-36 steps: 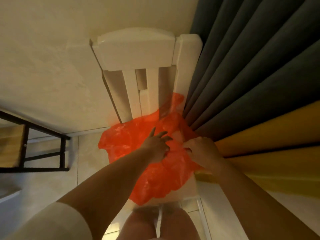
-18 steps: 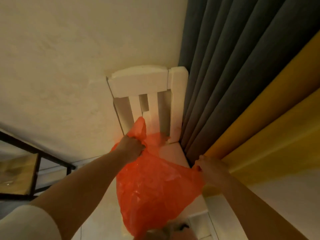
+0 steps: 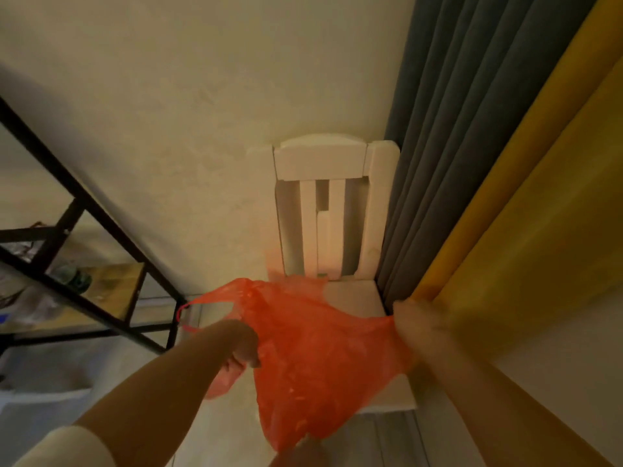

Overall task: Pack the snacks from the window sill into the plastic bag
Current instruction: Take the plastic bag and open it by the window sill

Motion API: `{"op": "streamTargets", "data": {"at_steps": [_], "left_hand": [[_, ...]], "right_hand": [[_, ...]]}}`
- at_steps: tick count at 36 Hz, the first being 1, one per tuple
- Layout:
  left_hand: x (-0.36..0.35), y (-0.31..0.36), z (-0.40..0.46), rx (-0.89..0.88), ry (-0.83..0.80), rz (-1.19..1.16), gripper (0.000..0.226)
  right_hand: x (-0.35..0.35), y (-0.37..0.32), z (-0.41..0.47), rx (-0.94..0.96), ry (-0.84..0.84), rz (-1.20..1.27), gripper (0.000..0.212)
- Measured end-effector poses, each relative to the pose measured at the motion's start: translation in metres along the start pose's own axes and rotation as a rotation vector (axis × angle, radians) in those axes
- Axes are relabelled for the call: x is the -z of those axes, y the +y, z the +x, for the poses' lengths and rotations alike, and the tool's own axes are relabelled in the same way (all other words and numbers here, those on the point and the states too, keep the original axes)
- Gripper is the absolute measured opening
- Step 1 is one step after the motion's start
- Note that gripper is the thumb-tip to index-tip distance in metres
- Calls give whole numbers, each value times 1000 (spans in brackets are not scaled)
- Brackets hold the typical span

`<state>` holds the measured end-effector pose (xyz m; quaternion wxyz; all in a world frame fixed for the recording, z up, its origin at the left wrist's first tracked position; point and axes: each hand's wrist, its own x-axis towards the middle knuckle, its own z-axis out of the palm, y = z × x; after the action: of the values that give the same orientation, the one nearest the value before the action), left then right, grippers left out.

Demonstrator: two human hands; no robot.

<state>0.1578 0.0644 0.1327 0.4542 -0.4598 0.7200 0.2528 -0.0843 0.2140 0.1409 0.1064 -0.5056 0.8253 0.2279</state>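
An orange plastic bag (image 3: 313, 352) hangs stretched between my two hands above the seat of a white wooden chair (image 3: 323, 160). My left hand (image 3: 241, 345) grips the bag's left edge, just below a free handle loop that sticks out to the left. My right hand (image 3: 416, 320), blurred, holds the bag's right edge beside the curtains. The bag's bottom droops toward me. No snacks and no window sill are in view.
Grey curtain (image 3: 448, 139) and yellow curtain (image 3: 539, 183) hang at the right of the chair. A black metal shelf frame (image 3: 101, 214) with wooden boards and some items stands at the left. A cream wall rises behind the chair.
The bag has been lifted off the chair seat and pulled wide between my hands. My left hand moved down and left along the bag's edge; the camera tilted up.
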Motion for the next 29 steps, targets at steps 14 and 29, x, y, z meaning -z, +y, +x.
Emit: {"op": "streamTargets", "data": {"at_steps": [14, 29], "left_hand": [[-41, 58, -41, -250, 837, 13, 45], [-91, 86, -18, -468, 611, 250, 29]], "right_hand": [[-14, -10, -107, 202, 281, -53, 60], [-75, 40, -262, 31, 356, -42, 43]]}}
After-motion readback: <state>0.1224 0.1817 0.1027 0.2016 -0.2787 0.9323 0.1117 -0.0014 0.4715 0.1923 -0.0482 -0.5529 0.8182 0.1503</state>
